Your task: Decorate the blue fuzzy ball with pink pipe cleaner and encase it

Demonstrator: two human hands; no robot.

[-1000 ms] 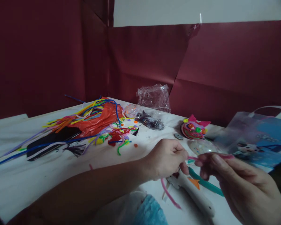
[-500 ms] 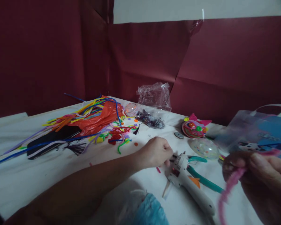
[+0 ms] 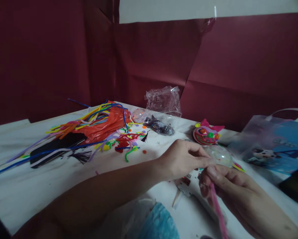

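My right hand [image 3: 228,186] is closed around a pink pipe cleaner [image 3: 217,212] that trails down toward the bottom edge. My left hand [image 3: 183,159] meets it from the left, fingers pinched at the top end of the same pipe cleaner. Both hands hover over a white glue gun [image 3: 186,186], mostly hidden beneath them. A clear ball with coloured specks [image 3: 222,154] lies just behind my fingertips.
A heap of coloured pipe cleaners [image 3: 89,124] and an orange bag [image 3: 106,124] lie at the left on the white table [image 3: 64,176]. Farther back are a crumpled clear bag [image 3: 163,99], a dark bag [image 3: 161,127] and a pink round craft face [image 3: 206,132]. A blue printed bag [image 3: 275,146] stands at right.
My right hand swung left with the pink pipe cleaner to the middle. My left hand rose from the table by the glue gun and pinched the pipe cleaner's top.
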